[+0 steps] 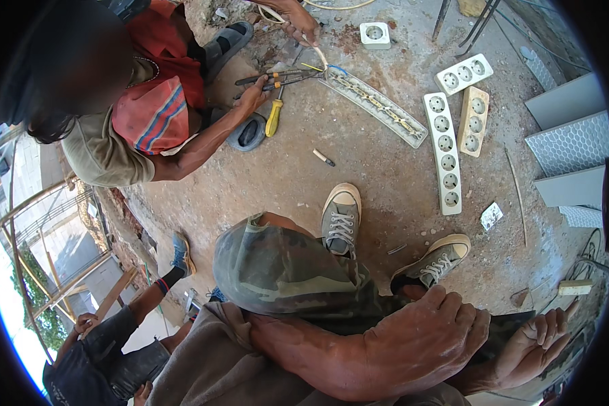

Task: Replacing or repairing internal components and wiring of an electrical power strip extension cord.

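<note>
My left hand (430, 336) lies in front of my bent legs, its fingers curled down and their tips hidden. Beyond it is my right hand (531, 348), fingers loosely bent and apart, with nothing seen in it. A co-worker at the upper left grips a white cable (321, 57) in one hand (303, 26). The other hand (254, 95) has pliers (284, 77) with orange and black handles, their jaws at the cable's stripped end. That end, with yellow and blue wires, meets one end of an opened power strip housing (379, 108) with metal contacts inside.
A yellow screwdriver (274, 116) lies by the co-worker's foot. On the ground are a long white socket strip (444, 152), two shorter strips (464, 74) (474, 122) and a single socket (375, 35). Tiles (568, 139) stand at the right. Another person (108, 362) is at the lower left.
</note>
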`<state>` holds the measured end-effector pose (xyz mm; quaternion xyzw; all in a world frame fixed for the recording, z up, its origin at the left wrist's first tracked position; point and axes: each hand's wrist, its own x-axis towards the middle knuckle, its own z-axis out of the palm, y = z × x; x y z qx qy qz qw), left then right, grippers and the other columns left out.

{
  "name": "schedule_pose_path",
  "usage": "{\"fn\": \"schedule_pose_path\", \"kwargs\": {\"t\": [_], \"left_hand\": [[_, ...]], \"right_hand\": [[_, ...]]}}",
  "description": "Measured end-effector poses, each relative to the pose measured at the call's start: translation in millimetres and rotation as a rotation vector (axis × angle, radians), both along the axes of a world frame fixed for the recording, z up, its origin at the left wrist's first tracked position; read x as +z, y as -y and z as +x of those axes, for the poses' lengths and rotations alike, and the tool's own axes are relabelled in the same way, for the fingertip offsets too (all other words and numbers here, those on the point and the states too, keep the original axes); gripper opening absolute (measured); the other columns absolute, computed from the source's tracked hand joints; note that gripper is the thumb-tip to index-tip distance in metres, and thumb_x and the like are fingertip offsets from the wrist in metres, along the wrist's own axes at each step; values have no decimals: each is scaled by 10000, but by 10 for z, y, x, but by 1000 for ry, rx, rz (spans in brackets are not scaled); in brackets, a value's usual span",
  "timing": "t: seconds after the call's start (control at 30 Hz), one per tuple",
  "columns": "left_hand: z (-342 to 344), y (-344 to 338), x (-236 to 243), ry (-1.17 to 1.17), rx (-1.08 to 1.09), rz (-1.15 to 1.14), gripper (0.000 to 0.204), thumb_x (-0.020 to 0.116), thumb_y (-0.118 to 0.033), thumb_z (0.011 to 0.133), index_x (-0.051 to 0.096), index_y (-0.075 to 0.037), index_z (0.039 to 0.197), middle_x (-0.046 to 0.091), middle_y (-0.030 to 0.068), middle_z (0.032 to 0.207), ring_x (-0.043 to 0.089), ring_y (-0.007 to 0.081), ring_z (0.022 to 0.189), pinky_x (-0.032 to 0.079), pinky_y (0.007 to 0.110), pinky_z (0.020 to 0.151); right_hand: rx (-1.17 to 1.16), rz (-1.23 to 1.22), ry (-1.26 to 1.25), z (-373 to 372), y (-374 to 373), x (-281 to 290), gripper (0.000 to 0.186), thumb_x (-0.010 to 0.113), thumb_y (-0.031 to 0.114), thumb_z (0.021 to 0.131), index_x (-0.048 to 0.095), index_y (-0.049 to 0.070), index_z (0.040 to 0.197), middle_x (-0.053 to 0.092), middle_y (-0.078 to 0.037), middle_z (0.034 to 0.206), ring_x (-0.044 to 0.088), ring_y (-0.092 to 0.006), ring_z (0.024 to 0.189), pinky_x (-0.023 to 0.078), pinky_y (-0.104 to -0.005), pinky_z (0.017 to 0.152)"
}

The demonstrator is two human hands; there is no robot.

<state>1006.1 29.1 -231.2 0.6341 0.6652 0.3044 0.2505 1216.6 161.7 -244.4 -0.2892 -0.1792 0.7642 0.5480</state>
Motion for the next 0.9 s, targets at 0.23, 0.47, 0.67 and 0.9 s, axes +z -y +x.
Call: {"fn": "schedule_pose_path", "kwargs": {"t": [0.23, 0.47, 0.67, 0.9], "left_hand": [[-13, -39, 7, 4, -127, -130, 354, 524, -187, 809, 564, 63, 1057, 599, 88, 819, 529, 188, 733, 387, 316, 666], [-8, -23, 19, -44, -130, -143, 344, 532, -179, 805, 556, 58, 1053, 600, 74, 810, 523, 171, 728, 380, 309, 660], [9, -15, -2, -22, -124, -145, 340, 531, -194, 806, 566, 57, 1034, 594, 69, 791, 517, 169, 706, 378, 308, 649], [-47, -25, 13, -47, -81, -99, 318, 524, -193, 811, 579, 49, 1010, 572, 53, 768, 508, 164, 710, 370, 314, 641]], "right_hand": [[-41, -8, -24, -29, 7, -2, 523, 397, 86, 979, 166, -87, 1416, 380, -55, 897, 376, -120, 686, 350, -267, 630], [-20, -3, -18, -14, 11, -11, 511, 396, 94, 983, 181, -91, 1407, 385, -58, 895, 377, -119, 682, 348, -262, 628], [-17, -11, -23, 13, 8, -14, 505, 398, 101, 984, 192, -95, 1401, 394, -56, 884, 382, -117, 685, 348, -260, 628], [-43, -14, -11, -6, 10, -15, 501, 402, 89, 976, 201, -100, 1395, 400, -57, 879, 385, -118, 685, 347, -263, 621]]}}
